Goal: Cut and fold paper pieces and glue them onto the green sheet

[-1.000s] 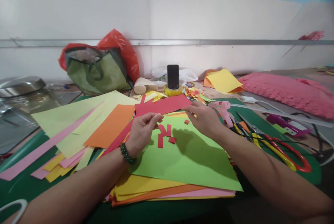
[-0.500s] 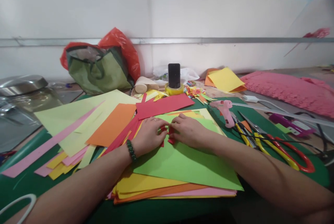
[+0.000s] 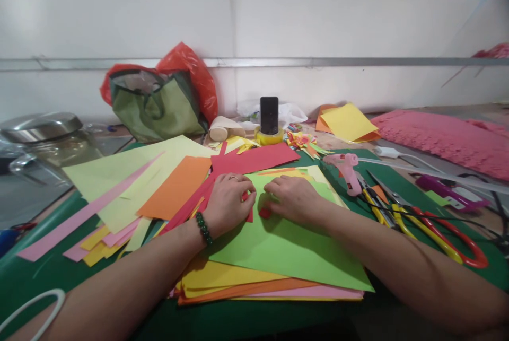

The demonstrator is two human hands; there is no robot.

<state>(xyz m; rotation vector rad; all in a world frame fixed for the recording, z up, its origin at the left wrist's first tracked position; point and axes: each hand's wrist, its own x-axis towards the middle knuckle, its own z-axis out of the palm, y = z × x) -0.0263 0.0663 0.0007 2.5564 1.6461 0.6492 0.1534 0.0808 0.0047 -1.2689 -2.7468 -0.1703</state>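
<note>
Both hands rest on a bright green paper sheet (image 3: 290,248) that tops a stack of coloured sheets. My left hand (image 3: 228,202), with a green bead bracelet at the wrist, is curled with its fingertips pinched over small red paper pieces (image 3: 249,216). My right hand (image 3: 292,199) lies just to its right, fingers bent down on another small red piece (image 3: 264,213). The two hands nearly touch. Most of the red pieces are hidden under the fingers. A larger red sheet (image 3: 254,159) lies just beyond the hands.
Pale green, orange and pink sheets (image 3: 131,182) spread to the left on a green cutting mat (image 3: 238,320). A pink glue gun (image 3: 347,167), red and yellow scissors (image 3: 429,227) and cables lie right. A phone (image 3: 269,114) on yellow tape, a green bag (image 3: 155,105) and a glass jar (image 3: 43,142) stand behind.
My right hand came back from the far red sheet and both hands dropped onto the small red pieces on the green sheet, closing together over them.
</note>
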